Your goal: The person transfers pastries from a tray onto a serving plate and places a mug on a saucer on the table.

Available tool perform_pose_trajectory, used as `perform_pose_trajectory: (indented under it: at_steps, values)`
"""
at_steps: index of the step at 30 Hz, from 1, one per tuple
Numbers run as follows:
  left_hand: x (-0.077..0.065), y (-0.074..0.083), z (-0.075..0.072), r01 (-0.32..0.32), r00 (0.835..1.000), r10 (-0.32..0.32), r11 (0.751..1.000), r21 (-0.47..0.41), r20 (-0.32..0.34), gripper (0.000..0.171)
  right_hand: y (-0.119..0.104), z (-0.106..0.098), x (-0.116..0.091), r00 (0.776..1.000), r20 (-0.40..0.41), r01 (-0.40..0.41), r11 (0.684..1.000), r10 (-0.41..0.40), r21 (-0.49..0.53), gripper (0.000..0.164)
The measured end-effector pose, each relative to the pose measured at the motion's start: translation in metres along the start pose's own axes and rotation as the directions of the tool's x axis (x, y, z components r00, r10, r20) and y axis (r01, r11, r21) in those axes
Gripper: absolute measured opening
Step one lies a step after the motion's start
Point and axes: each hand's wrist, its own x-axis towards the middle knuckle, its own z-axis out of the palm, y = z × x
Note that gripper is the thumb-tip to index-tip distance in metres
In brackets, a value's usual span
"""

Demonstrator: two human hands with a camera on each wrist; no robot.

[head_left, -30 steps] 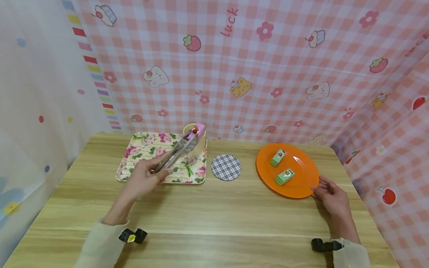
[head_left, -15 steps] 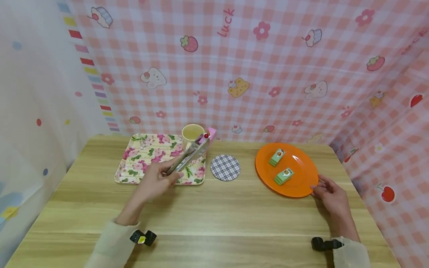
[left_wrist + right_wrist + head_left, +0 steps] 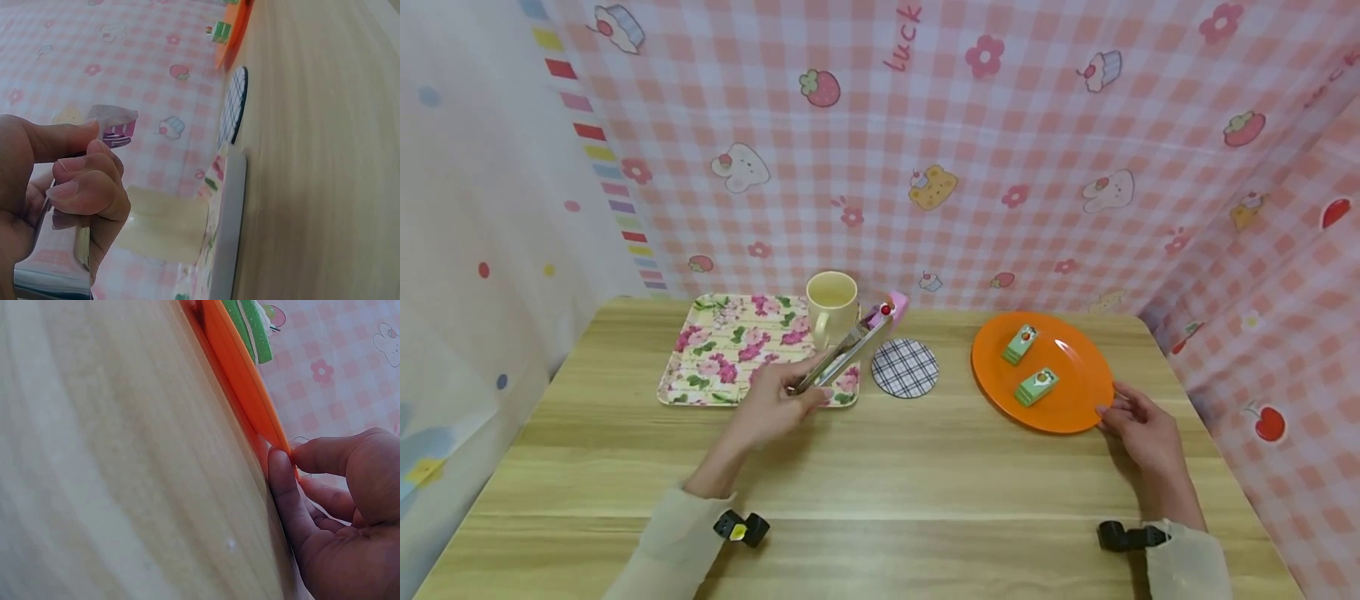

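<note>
My left hand (image 3: 781, 406) grips metal tongs (image 3: 844, 354), fingers curled round the arms. Between the tongs' tips is a pink and purple toy cake slice (image 3: 898, 308) with a red berry on it, held in the air between the mug and the round coaster (image 3: 905, 367). At the right, my right hand (image 3: 1145, 429) pinches the rim of an orange plate (image 3: 1075, 408), thumb on one face and fingers on the other in the right wrist view (image 3: 337, 506). Two green toy cake slices (image 3: 1021, 344) lie on the plate.
A floral tray (image 3: 718, 354) lies at the left with a pale yellow mug (image 3: 832, 293) on its back right corner. The checked coaster lies between tray and plate. A pink gingham cloth (image 3: 865, 142) hangs behind the wooden table (image 3: 925, 483).
My left hand has moved right with the tongs and the pink cake slice, from over the mug to past it, uncovering the mug. My right hand stays at the plate's rim.
</note>
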Motion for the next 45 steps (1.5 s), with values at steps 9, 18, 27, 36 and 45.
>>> perform_pose_trajectory:
  at_steps: [9, 18, 27, 36, 45]
  values:
    - [0.008, 0.002, 0.015, -0.022, 0.999, 0.023, 0.999, -0.023, 0.039, 0.054, -0.002, 0.000, 0.005, 1.000, -0.003, 0.012, 1.000, -0.012, -0.008, 0.067]
    - [0.015, 0.005, 0.031, -0.024, 0.998, 0.025, 1.000, -0.019, 0.063, 0.055, -0.003, 0.001, 0.005, 1.000, 0.002, 0.009, 1.000, -0.009, 0.009, 0.068]
    - [0.023, 0.009, 0.052, -0.020, 0.993, 0.027, 0.998, -0.067, 0.115, 0.053, -0.004, 0.002, 0.001, 1.000, 0.006, 0.015, 0.999, -0.015, 0.028, 0.068]
    - [0.033, 0.018, 0.076, -0.038, 0.988, 0.042, 0.999, -0.032, 0.147, 0.055, 0.000, 0.000, -0.001, 0.999, 0.007, 0.039, 0.998, -0.039, 0.042, 0.068]
    - [0.045, 0.023, 0.097, -0.044, 0.980, 0.048, 0.999, -0.022, 0.192, 0.055, 0.000, 0.000, 0.000, 0.999, -0.001, 0.033, 0.999, -0.033, 0.020, 0.068]
